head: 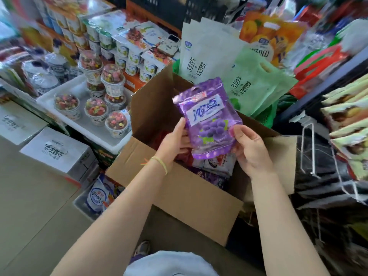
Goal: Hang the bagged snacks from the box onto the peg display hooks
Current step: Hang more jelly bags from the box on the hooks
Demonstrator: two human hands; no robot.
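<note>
A purple snack bag (209, 116) with a white label and a hang hole at its top is held upright above the open cardboard box (179, 194). My left hand (175, 140) grips its left edge, and my right hand (249, 148) grips its lower right edge. More bagged snacks (215, 166), purple, red and white, lie inside the box under the hands. White wire peg hooks (310, 150) stick out at the right, and green snack bags (350, 124) hang on the pegs beside them.
Yogurt cups with clear domed lids (95, 108) fill a white tray at the left, with white cartons (57, 150) below. Pale and green tote bags (229, 72) stand behind the box. A dark shelf edge (318, 92) runs at the right.
</note>
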